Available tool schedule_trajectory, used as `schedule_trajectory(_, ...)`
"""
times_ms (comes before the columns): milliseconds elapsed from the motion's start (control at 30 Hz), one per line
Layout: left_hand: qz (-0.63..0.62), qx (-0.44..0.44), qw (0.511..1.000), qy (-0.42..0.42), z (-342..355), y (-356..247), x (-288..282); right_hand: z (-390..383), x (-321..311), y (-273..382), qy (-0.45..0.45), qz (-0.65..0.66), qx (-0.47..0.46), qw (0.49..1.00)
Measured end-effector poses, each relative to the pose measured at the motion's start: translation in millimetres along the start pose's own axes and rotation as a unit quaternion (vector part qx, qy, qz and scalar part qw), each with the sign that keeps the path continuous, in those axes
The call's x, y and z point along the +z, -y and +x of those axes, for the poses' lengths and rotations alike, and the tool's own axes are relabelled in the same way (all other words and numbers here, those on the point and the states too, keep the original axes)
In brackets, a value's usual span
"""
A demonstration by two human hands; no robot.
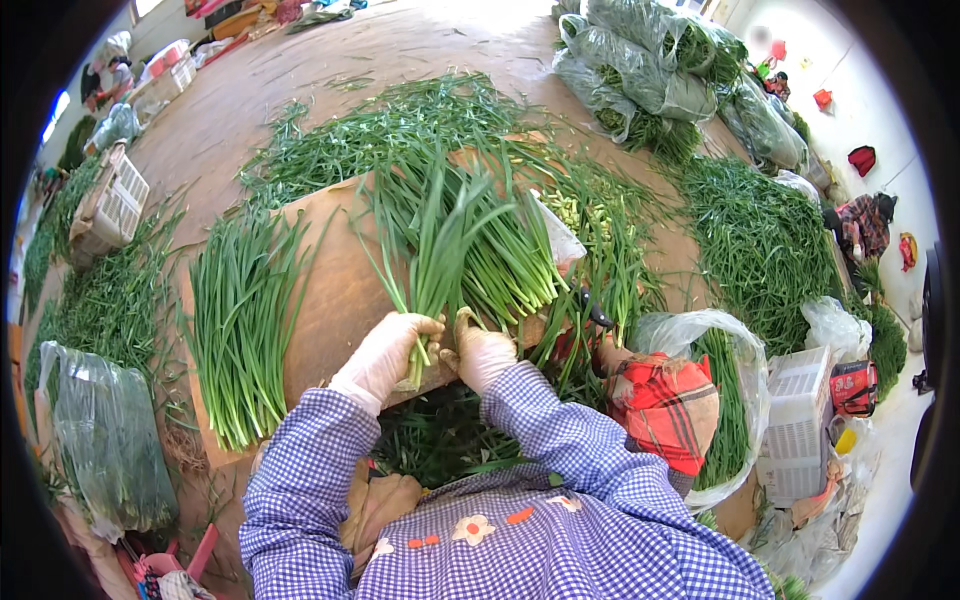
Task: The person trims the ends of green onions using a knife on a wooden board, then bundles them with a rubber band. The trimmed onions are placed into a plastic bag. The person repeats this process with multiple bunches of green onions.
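- From where I stand, the left hand [385, 352], in a pale glove, is closed around the lower part of a bunch of green stalks [438, 265], whose cut ends poke out below the fist and whose leaves fan away beyond it.
- Just beside it, the right hand [484, 355], gloved too, has its fingers curled in; whether they pinch a stalk, I cannot tell.
- Right past both hands, a thick pile of stalks [510, 255] lies on a brown board [345, 265].
- Left of the left hand, a neat row of stalks [240, 330] rests on the board's near side.
- Farther ahead of the hands, a loose green heap [390, 130] spreads over the floor.
- Off to the right hand's right, I see red plaid cloth [660, 415], an open clear bag [755, 385] and a white crate [795, 435].
- Well left of the left hand stands a filled plastic bag [105, 440].
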State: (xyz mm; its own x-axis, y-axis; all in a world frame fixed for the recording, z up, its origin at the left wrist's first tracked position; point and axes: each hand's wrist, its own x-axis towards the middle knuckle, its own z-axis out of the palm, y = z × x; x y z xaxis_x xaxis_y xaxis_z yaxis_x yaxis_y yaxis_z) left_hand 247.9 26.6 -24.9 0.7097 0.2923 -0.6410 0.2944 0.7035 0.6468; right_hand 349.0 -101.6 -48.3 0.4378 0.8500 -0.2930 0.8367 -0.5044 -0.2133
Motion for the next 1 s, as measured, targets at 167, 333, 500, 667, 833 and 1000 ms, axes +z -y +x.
schedule_trajectory(167,-0.174,0.09,0.974,0.113,-5,-24,-10,-18,44,-11,-0.042,0.133,-0.207,0.968)
schedule_trajectory(333,-0.23,0.205,0.939,0.155,-16,-37,-2,-81,20,-28,0.388,-0.007,-0.202,0.899)
schedule_trajectory(500,-0.137,0.115,0.984,-0.007,-8,-17,-7,-68,-5,-34,0.004,0.139,-0.038,0.99)
schedule_trajectory(667,-0.11,0.07,0.989,-0.064,-4,-3,-3,-3,-7,-16,-0.059,0.111,0.064,0.99)
schedule_trajectory(833,-0.115,0.079,0.984,-0.113,-13,-6,-1,21,-9,-5,-0.011,0.184,0.147,0.972)
schedule_trajectory(1000,-0.1,0.095,0.982,-0.127,-6,-8,-11,34,1,-3,-0.05,0.14,0.134,0.98)
